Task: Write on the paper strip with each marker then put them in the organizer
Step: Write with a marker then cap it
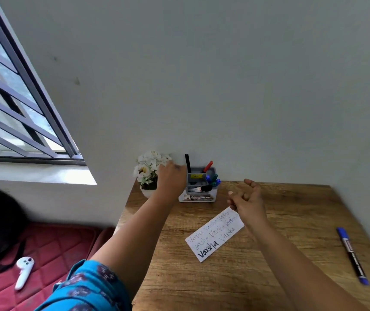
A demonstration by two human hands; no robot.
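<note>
A: We are looking at the one marker not yet stored, the blue marker, lying flat near the table's right edge, its long axis running from far-left to near-right, capped at both ends as far as we can tell.

B: And we are judging the right hand to be the nearer one. The marker is lying to its right and closer to us, well apart from it.

A: That hand is hovering above the far end of the paper strip, fingers loosely curled, holding nothing.

B: The strip is already carrying several lines of writing, and the organizer against the wall is holding the black, red, blue and green markers.

A: Our left hand is reaching out just left of the organizer, in front of the white flowers. It is blurred and seen from the back, so we cannot tell whether it is gripping anything.

B: So we are expecting the right arm to be swinging outward and back toward us for that blue marker.
</note>
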